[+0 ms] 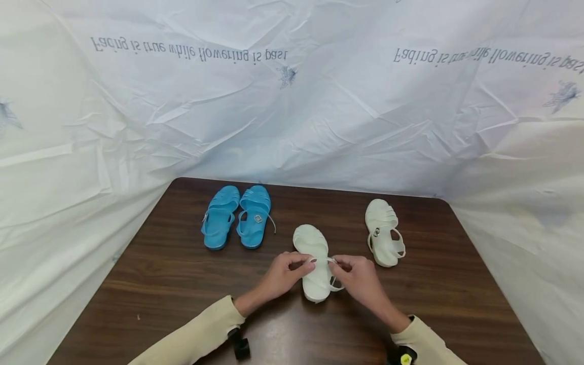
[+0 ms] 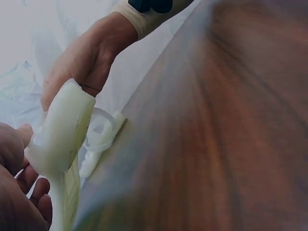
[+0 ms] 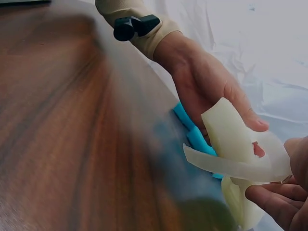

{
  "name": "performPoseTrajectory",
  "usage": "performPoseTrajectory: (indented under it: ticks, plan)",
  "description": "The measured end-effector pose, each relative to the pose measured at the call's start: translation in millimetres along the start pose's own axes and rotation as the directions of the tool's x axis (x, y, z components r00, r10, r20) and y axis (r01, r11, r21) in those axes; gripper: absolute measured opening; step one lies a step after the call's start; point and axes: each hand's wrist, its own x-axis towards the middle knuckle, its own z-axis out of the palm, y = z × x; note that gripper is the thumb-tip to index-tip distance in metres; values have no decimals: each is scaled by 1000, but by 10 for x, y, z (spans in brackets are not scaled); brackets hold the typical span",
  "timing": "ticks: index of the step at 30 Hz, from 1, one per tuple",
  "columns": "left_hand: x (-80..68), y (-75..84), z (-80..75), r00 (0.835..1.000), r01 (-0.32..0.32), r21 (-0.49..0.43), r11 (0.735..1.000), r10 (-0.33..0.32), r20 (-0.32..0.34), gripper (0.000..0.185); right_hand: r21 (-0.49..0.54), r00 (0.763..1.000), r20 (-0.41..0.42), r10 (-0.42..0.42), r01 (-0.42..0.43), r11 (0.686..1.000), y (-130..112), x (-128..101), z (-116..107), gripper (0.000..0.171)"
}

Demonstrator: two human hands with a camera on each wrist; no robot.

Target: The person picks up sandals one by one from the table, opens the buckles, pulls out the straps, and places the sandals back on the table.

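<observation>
A white jelly sandal (image 1: 313, 263) lies toe-away in the middle of the brown table (image 1: 159, 284). My left hand (image 1: 304, 264) pinches its ankle strap from the left. From the right, my right hand (image 1: 336, 265) pinches the strap's other end. The left wrist view shows the sandal's heel (image 2: 65, 130) close up, with my left hand (image 2: 19, 187) below it and my right hand (image 2: 82, 62) beyond. In the right wrist view the strap (image 3: 240, 166) curves between my right hand (image 3: 281, 202) and my left hand (image 3: 211, 91).
A second white sandal (image 1: 382, 230) lies back right of the held one. A pair of blue sandals (image 1: 237, 215) sits side by side at the back left. Crinkled white sheeting (image 1: 292, 111) with printed words walls in the table on three sides.
</observation>
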Motion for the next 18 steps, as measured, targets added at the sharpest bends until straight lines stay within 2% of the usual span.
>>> performPoseTrajectory:
  ticks: [2,3,7,13,18]
  plan:
    - [-47,-41,-13,1000,4,1,1000,-4,3,27,-10,1000,11,1,0,1000,1,-18,43,15]
    - [-55,-115,-9,1000,11,2,1000,-11,5,27,-11,1000,20,3,-3,1000,3,-26,63,16]
    - [-115,-173,-8,999,37,-13,999,-37,3,25,-15,998,62,8,-7,1000,5,-51,122,17]
    - [-165,-173,-32,994,104,-20,994,-103,33,23,-11,996,93,8,-7,1000,14,-80,190,16]
    - [-154,-152,-42,991,124,6,992,-125,42,20,-7,994,109,15,-15,1000,36,-99,231,12]
